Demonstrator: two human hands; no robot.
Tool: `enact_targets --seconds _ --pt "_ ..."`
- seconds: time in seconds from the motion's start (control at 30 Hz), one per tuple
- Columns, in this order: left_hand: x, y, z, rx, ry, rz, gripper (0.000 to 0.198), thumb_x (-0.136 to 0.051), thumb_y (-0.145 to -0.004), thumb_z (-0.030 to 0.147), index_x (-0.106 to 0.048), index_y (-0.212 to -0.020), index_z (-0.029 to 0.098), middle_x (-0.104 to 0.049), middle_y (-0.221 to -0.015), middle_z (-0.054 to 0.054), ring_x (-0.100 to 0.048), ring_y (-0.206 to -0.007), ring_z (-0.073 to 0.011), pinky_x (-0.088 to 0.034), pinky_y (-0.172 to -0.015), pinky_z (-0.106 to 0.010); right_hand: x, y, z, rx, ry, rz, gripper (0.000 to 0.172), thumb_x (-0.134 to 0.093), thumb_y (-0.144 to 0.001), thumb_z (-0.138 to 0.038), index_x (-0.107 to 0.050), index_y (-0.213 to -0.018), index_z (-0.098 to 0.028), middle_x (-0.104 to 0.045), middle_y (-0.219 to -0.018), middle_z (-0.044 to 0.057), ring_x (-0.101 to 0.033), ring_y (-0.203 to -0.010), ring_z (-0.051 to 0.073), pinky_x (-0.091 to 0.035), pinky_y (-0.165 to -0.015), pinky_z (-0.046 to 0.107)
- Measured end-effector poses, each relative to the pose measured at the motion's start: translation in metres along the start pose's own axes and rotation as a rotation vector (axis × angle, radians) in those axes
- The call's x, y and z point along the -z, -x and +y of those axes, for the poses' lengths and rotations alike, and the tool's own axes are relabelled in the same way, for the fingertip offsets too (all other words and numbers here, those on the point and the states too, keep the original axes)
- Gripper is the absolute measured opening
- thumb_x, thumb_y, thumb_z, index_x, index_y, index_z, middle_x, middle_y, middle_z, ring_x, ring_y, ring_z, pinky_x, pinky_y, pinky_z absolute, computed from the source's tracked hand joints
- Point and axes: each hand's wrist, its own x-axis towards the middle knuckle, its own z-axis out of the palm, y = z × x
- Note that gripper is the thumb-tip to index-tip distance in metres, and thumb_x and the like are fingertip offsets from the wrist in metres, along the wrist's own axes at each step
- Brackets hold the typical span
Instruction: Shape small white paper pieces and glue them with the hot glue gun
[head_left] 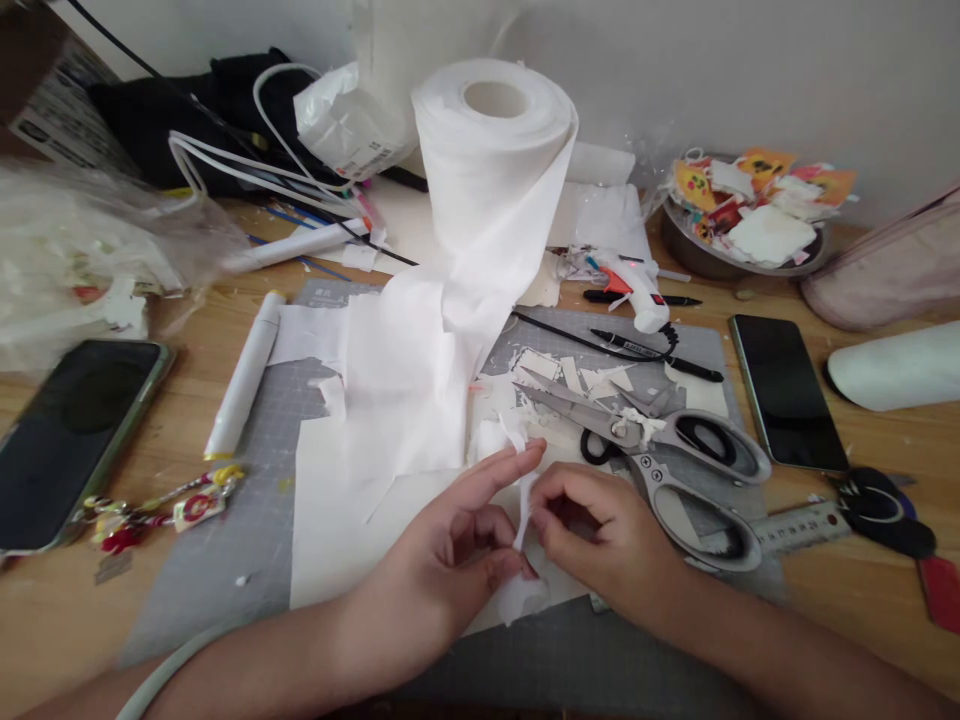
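My left hand pinches the lower part of a thin, twisted white strip between thumb and finger, with its index finger stretched along it. Soft like tissue, the strip flares out below the thumb. My right hand is closed, its thumb and index fingertips together at the strip's right edge; whether they grip it I cannot tell. Beneath both hands lies a white sheet on a grey cutting mat. A large white tissue roll stands behind, its loose end draped toward me.
Large grey scissors lie right of my hands, over paper scraps and beside a steel ruler. A glue gun, black pens and a phone are farther right. Another phone and a white marker lie left.
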Motion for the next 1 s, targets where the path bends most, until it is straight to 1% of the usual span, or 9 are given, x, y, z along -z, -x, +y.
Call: enact_targets --seconds 0.07,0.2,0.33,0.43,0.5,0.57,0.67,0.83,1.0 --pt "0.0002 0.0012 -0.0012 -0.007 -0.014 -0.001 0.059 -0.058 -0.079 0.017 -0.039 -0.133 0.033 -0.057 -0.071 0.002 -0.047 -0.063 -0.0111 -0.032 -0.058 -0.024 -0.0001 -0.0005 0.0006 -0.043 -0.044 0.033 0.010 -0.052 -0.073 -0.009 -0.054 -0.069 -0.018 -0.051 -0.062 -0.004 -0.047 -0.054 0.007 -0.039 -0.051 0.018" --pt "-0.0001 0.0018 -0.0004 -0.006 -0.031 0.014 0.059 -0.057 -0.079 0.017 -0.039 -0.133 0.032 -0.057 -0.071 0.002 -0.048 -0.064 -0.0116 -0.034 -0.061 -0.025 0.0004 -0.0019 -0.0003 -0.125 -0.169 0.102 0.007 -0.050 -0.078 -0.018 -0.054 -0.072 -0.018 -0.051 -0.059 -0.004 -0.047 -0.048 0.007 -0.040 -0.047 0.019" --pt "-0.0006 0.0004 0.0016 0.012 -0.004 0.018 0.061 -0.059 -0.077 0.016 -0.040 -0.133 0.032 -0.055 -0.067 0.003 -0.047 -0.062 -0.0111 -0.034 -0.059 -0.024 0.0013 -0.0019 -0.0002 -0.154 -0.249 0.156 0.013 -0.046 -0.084 -0.025 -0.052 -0.074 -0.018 -0.049 -0.054 -0.004 -0.048 -0.046 0.008 -0.041 -0.046 0.019" --pt "-0.0008 -0.0002 0.0028 0.016 0.012 0.010 0.062 -0.059 -0.077 0.017 -0.039 -0.133 0.032 -0.055 -0.068 0.003 -0.048 -0.063 -0.0112 -0.033 -0.061 -0.025 0.0005 -0.0001 0.0025 -0.066 -0.136 0.110 0.006 -0.051 -0.080 -0.021 -0.056 -0.080 -0.018 -0.054 -0.063 -0.002 -0.050 -0.050 0.008 -0.041 -0.047 0.019" --pt "-0.0012 -0.0005 0.0034 0.023 0.036 -0.001 0.063 -0.060 -0.077 0.018 -0.038 -0.134 0.031 -0.054 -0.067 0.003 -0.047 -0.062 -0.0110 -0.032 -0.061 -0.025 -0.0005 0.0012 0.0042 0.010 -0.040 0.057 0.006 -0.056 -0.076 -0.016 -0.057 -0.081 -0.019 -0.055 -0.068 -0.002 -0.050 -0.055 0.008 -0.040 -0.049 0.018" --pt "-0.0016 -0.0007 0.0035 0.029 0.055 -0.010 0.064 -0.061 -0.076 0.019 -0.037 -0.134 0.030 -0.054 -0.067 0.004 -0.046 -0.062 -0.0107 -0.032 -0.061 -0.025 -0.0009 0.0020 0.0045 0.060 0.009 0.004 0.007 -0.058 -0.073 -0.014 -0.057 -0.079 -0.019 -0.053 -0.067 -0.003 -0.048 -0.055 0.008 -0.039 -0.050 0.018" --pt "-0.0016 -0.0004 0.0025 0.022 0.043 -0.018 0.063 -0.060 -0.077 0.019 -0.036 -0.135 0.028 -0.055 -0.067 0.004 -0.045 -0.062 -0.0108 -0.030 -0.060 -0.025 -0.0003 0.0017 0.0027 0.091 0.043 -0.042 0.008 -0.055 -0.074 -0.011 -0.054 -0.072 -0.018 -0.051 -0.063 -0.004 -0.045 -0.055 0.007 -0.037 -0.050 0.018" --pt "0.0002 0.0016 0.0017 0.003 -0.006 -0.019 0.062 -0.057 -0.080 0.017 -0.033 -0.136 0.030 -0.053 -0.067 0.004 -0.047 -0.064 -0.0111 -0.030 -0.061 -0.025 0.0010 -0.0004 0.0006 0.086 0.101 -0.003 0.012 -0.052 -0.072 -0.007 -0.054 -0.068 -0.018 -0.048 -0.061 -0.004 -0.044 -0.056 0.008 -0.036 -0.052 0.018" --pt "0.0013 0.0011 0.0011 -0.014 -0.033 -0.014 0.061 -0.056 -0.080 0.016 -0.035 -0.135 0.033 -0.055 -0.071 0.003 -0.046 -0.065 -0.0109 -0.031 -0.060 -0.024 0.0006 -0.0003 0.0017 0.017 0.088 0.054 0.012 -0.051 -0.072 -0.007 -0.056 -0.070 -0.017 -0.053 -0.066 -0.002 -0.047 -0.059 0.009 -0.037 -0.054 0.018"
